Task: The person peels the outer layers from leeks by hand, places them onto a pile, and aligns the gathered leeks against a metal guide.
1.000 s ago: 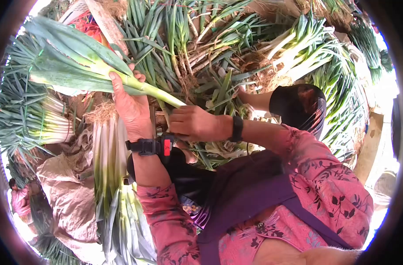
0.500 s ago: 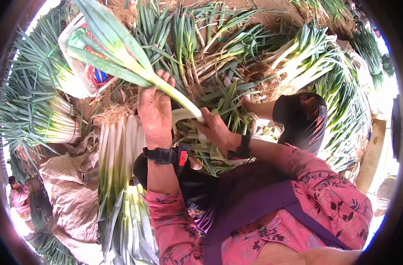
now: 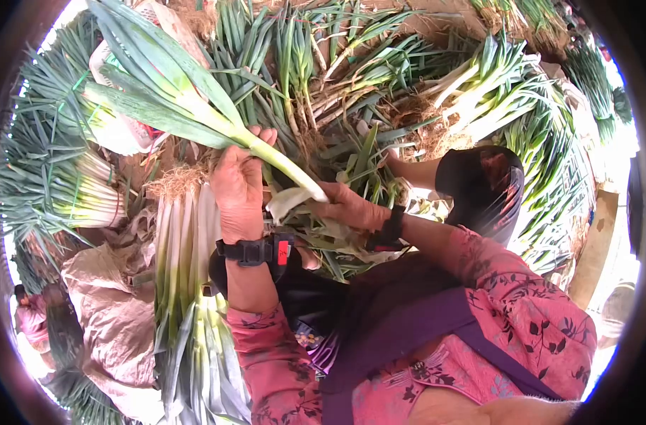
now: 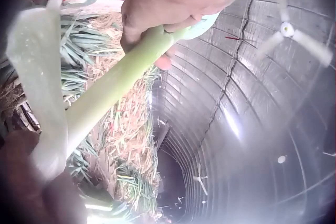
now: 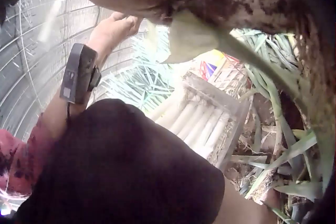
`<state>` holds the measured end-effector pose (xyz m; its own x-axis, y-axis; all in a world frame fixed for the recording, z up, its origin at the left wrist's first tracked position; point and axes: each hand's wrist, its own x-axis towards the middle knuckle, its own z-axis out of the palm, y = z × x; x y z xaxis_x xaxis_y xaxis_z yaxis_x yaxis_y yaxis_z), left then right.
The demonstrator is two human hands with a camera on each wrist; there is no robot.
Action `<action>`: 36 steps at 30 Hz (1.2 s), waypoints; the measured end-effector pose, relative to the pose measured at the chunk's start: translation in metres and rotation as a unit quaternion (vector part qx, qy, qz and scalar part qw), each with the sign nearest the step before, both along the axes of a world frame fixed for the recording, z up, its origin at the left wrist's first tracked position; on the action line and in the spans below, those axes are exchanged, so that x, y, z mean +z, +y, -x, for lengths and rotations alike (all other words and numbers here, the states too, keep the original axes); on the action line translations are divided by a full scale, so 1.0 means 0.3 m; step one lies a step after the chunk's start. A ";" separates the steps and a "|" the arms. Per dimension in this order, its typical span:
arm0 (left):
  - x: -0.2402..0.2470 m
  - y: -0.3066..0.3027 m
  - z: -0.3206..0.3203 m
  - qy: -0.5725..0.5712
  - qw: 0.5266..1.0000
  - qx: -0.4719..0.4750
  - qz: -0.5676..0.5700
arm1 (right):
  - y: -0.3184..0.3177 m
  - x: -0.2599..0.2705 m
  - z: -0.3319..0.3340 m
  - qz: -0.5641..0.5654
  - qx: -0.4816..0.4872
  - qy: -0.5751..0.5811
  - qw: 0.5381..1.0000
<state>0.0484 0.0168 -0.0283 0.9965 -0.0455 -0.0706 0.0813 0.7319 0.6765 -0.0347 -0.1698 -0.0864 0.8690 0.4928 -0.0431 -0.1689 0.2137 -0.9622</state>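
Note:
A long leek slants across the middle of the head view, its broad green leaves at upper left and its pale end at lower right. My left hand grips the stalk just below where the leaves fan out. At the pale end, my right hand pinches with thumb and fingers. A loose whitish outer layer is peeled away from the stalk and hangs beside it, its lower part between the right fingers in the left wrist view. That same flap shows below the hand in the right wrist view.
Rooted leeks lie in a row at the left, beside a crumpled tan sack. A white basket stands at upper left near a tied bundle. Loose leaves and more leeks lie ahead and right.
The leek and left hand have moved right from a second ago. My right hand has shifted to the stalk's pale end, and the whitish outer layer now hangs loose below it.

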 end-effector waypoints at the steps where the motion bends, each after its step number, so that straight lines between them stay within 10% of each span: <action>1: 0.004 -0.002 0.006 0.000 1.000 0.003 0.005 | -0.020 0.013 0.006 -0.028 0.039 0.067 0.997; 9: 0.093 -0.122 0.125 -0.008 0.996 -0.004 0.090 | -0.112 0.154 0.073 -0.229 0.265 0.236 0.907; 14: -0.196 -0.181 0.158 -0.045 0.942 -0.334 -0.006 | -0.124 0.222 0.072 -0.060 0.185 0.091 0.977; 16: -0.579 -0.225 0.308 0.058 0.989 -0.073 -0.117 | -0.121 0.282 0.043 -0.045 0.118 0.036 0.991; 20: -0.351 -0.184 0.200 0.016 0.947 -0.071 -0.313 | -0.133 0.239 0.024 0.067 -0.009 -0.170 0.983; 22: -0.207 -0.091 0.100 -0.118 0.988 -0.083 0.050 | -0.139 0.202 0.033 0.108 0.015 -0.125 0.986; 24: 0.112 -0.210 0.184 -0.068 0.959 0.226 -0.155 | -0.131 0.216 0.043 0.155 -0.019 -0.114 0.981; 34: 0.095 -0.222 0.198 -0.138 0.925 0.162 -0.314 | -0.116 0.126 0.098 0.179 -0.117 -0.156 0.964; 36: 0.161 -0.310 0.264 -0.265 0.743 0.211 -0.577 | -0.134 0.129 0.089 0.186 -0.073 -0.075 0.977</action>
<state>-0.0310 -0.0764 0.0201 0.8063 0.0651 0.5880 -0.4930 -0.4753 0.7287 -0.0612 -0.2100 -0.0477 0.9390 0.3383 -0.0623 -0.0137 -0.1442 -0.9895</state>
